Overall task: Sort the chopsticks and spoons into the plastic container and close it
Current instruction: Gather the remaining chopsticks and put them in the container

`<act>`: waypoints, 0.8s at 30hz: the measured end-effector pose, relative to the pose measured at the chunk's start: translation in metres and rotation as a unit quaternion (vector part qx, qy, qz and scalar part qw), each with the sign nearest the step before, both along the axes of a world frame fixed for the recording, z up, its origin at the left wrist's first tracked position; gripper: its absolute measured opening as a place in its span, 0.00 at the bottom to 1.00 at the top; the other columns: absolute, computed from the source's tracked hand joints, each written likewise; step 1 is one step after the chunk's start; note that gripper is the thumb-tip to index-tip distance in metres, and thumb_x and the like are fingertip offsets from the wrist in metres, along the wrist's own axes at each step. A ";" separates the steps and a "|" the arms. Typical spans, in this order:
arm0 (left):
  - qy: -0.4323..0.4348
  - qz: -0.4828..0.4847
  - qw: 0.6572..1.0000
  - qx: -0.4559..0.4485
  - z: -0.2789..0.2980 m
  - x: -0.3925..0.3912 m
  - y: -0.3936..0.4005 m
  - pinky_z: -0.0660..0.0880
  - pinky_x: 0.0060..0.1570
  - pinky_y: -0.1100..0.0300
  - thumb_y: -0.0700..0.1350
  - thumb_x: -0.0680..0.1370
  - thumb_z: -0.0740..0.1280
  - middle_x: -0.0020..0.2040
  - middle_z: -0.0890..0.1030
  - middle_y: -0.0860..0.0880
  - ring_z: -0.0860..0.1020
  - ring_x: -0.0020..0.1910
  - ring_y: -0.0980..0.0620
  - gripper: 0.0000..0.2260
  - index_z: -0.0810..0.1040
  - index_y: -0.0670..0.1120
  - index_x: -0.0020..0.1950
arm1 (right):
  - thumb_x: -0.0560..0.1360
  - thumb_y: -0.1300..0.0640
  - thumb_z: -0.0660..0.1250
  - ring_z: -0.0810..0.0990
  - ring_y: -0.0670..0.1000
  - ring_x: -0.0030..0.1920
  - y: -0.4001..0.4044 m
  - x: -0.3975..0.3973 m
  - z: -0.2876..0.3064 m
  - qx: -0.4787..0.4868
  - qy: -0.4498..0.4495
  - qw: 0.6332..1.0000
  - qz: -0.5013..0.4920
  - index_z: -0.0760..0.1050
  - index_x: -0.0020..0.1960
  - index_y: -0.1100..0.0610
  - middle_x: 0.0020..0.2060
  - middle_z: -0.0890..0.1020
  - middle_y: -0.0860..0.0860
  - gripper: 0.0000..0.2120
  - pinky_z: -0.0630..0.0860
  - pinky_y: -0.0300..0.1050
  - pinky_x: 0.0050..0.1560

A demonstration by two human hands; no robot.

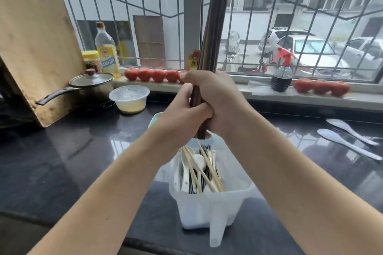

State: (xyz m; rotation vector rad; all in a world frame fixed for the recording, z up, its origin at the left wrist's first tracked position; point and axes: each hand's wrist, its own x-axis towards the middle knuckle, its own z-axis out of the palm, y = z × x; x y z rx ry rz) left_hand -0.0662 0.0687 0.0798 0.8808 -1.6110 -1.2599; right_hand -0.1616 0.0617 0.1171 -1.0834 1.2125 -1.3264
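Right hand (215, 101): wrapped tight round a bundle of dark chopsticks (213, 33), fingers curled over the lower shafts.
Left hand (182, 114): closed on the same bundle from the other side, thumb up against the sticks, so it's a two-handed grip.
Bundle axis: upright, tips high against the window bars, butt ends poking out just below the fists.
Plastic container (207, 207): on the table (62, 161) directly beneath the hands, open on top, already carrying white spoons and pale chopsticks (207, 167).
Key relation: butt ends hang right over the container's mouth, so the drop looks to be straight down, both hands equally near.
Still loose: two white spoons (350, 138) lying on the table well off to the right, nearer the right hand.
Lid: I can't say for sure where it is.
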 end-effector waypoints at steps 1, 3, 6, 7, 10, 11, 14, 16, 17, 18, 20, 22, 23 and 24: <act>-0.030 0.042 0.998 -0.033 -0.004 -0.001 -0.005 0.79 0.34 0.54 0.37 0.78 0.66 0.43 0.82 0.39 0.81 0.34 0.49 0.15 0.72 0.52 0.61 | 0.76 0.54 0.71 0.84 0.58 0.32 -0.005 0.003 -0.003 0.007 0.008 1.000 0.005 0.77 0.52 0.59 0.34 0.82 0.56 0.09 0.80 0.54 0.31; -0.061 0.077 0.992 -0.078 -0.011 0.003 -0.017 0.73 0.26 0.58 0.38 0.79 0.67 0.36 0.79 0.44 0.77 0.26 0.51 0.13 0.72 0.53 0.58 | 0.77 0.51 0.72 0.86 0.59 0.36 -0.017 0.001 -0.012 0.002 0.031 0.999 0.019 0.79 0.55 0.61 0.38 0.85 0.57 0.14 0.82 0.58 0.32; -0.002 0.049 0.998 -0.045 -0.022 0.016 -0.030 0.68 0.23 0.58 0.39 0.80 0.67 0.35 0.75 0.44 0.73 0.24 0.47 0.06 0.73 0.46 0.55 | 0.76 0.37 0.68 0.85 0.53 0.49 -0.025 -0.015 -0.019 -0.048 0.136 0.985 0.095 0.82 0.54 0.56 0.45 0.86 0.53 0.22 0.80 0.56 0.57; 0.035 0.036 0.999 -0.021 -0.026 0.020 -0.033 0.68 0.24 0.57 0.38 0.79 0.68 0.36 0.75 0.44 0.72 0.25 0.46 0.06 0.73 0.44 0.54 | 0.76 0.33 0.65 0.84 0.53 0.51 -0.026 -0.021 -0.020 -0.050 0.155 0.979 0.122 0.83 0.53 0.54 0.47 0.87 0.51 0.24 0.78 0.55 0.60; 0.089 0.023 0.996 0.013 -0.038 0.025 -0.033 0.67 0.27 0.56 0.34 0.78 0.68 0.37 0.76 0.43 0.71 0.26 0.46 0.06 0.74 0.41 0.53 | 0.80 0.36 0.59 0.86 0.53 0.49 -0.025 -0.026 -0.026 -0.058 0.194 0.976 0.084 0.82 0.54 0.55 0.48 0.87 0.52 0.24 0.83 0.55 0.53; 0.092 0.024 0.995 0.015 -0.042 0.025 -0.032 0.67 0.27 0.55 0.32 0.78 0.67 0.37 0.77 0.42 0.71 0.26 0.46 0.06 0.74 0.40 0.52 | 0.81 0.39 0.62 0.86 0.52 0.45 -0.023 -0.024 -0.031 -0.088 0.227 0.969 0.039 0.80 0.55 0.55 0.46 0.86 0.52 0.20 0.84 0.55 0.48; 0.103 0.021 0.994 0.019 -0.046 0.026 -0.034 0.67 0.27 0.56 0.31 0.79 0.67 0.37 0.78 0.42 0.71 0.27 0.46 0.05 0.75 0.38 0.52 | 0.80 0.50 0.69 0.85 0.50 0.38 -0.020 -0.020 -0.042 -0.170 0.239 0.955 -0.044 0.78 0.52 0.55 0.42 0.85 0.51 0.08 0.85 0.53 0.40; 0.093 0.018 0.996 0.010 -0.047 0.027 -0.036 0.67 0.26 0.58 0.32 0.79 0.66 0.35 0.79 0.45 0.73 0.26 0.47 0.04 0.75 0.39 0.51 | 0.79 0.54 0.70 0.84 0.52 0.36 -0.019 -0.022 -0.041 -0.196 0.242 0.949 -0.050 0.78 0.46 0.57 0.39 0.84 0.54 0.07 0.84 0.53 0.39; 0.088 0.016 0.996 0.005 -0.048 0.028 -0.037 0.68 0.25 0.59 0.33 0.80 0.66 0.35 0.79 0.46 0.74 0.26 0.48 0.03 0.75 0.40 0.50 | 0.80 0.54 0.70 0.84 0.53 0.36 -0.020 -0.024 -0.040 -0.202 0.251 0.945 -0.052 0.78 0.44 0.58 0.37 0.84 0.56 0.09 0.84 0.53 0.39; 0.090 0.012 0.996 0.003 -0.048 0.028 -0.037 0.69 0.25 0.60 0.34 0.80 0.66 0.36 0.80 0.46 0.75 0.26 0.48 0.03 0.76 0.40 0.50 | 0.80 0.54 0.70 0.84 0.53 0.36 -0.020 -0.026 -0.038 -0.205 0.258 0.943 -0.052 0.78 0.43 0.60 0.36 0.84 0.57 0.10 0.84 0.54 0.39; 0.118 -0.004 0.993 0.008 -0.049 0.030 -0.037 0.70 0.26 0.58 0.37 0.80 0.68 0.39 0.82 0.44 0.78 0.28 0.45 0.03 0.77 0.41 0.52 | 0.81 0.54 0.68 0.84 0.55 0.36 -0.021 -0.026 -0.037 -0.204 0.270 0.940 -0.051 0.79 0.44 0.64 0.35 0.84 0.58 0.14 0.84 0.56 0.40; 0.141 -0.016 0.990 0.024 -0.050 0.033 -0.038 0.72 0.27 0.57 0.40 0.79 0.69 0.42 0.83 0.43 0.79 0.30 0.41 0.06 0.77 0.40 0.55 | 0.82 0.54 0.66 0.84 0.54 0.34 -0.022 -0.026 -0.037 -0.197 0.268 0.942 -0.045 0.79 0.44 0.65 0.35 0.84 0.57 0.14 0.84 0.56 0.41; 0.143 -0.016 0.989 0.031 -0.050 0.033 -0.038 0.73 0.27 0.56 0.40 0.79 0.69 0.43 0.84 0.42 0.80 0.30 0.40 0.06 0.77 0.40 0.55 | 0.82 0.55 0.66 0.84 0.53 0.34 -0.021 -0.026 -0.035 -0.195 0.252 0.947 -0.050 0.79 0.43 0.63 0.34 0.84 0.56 0.14 0.84 0.54 0.40; 0.138 -0.009 0.990 0.033 -0.050 0.034 -0.038 0.74 0.27 0.56 0.39 0.81 0.68 0.43 0.85 0.42 0.81 0.31 0.40 0.05 0.76 0.41 0.55 | 0.83 0.56 0.65 0.83 0.53 0.34 -0.021 -0.027 -0.032 -0.197 0.226 0.952 -0.065 0.80 0.44 0.62 0.35 0.83 0.56 0.13 0.84 0.51 0.39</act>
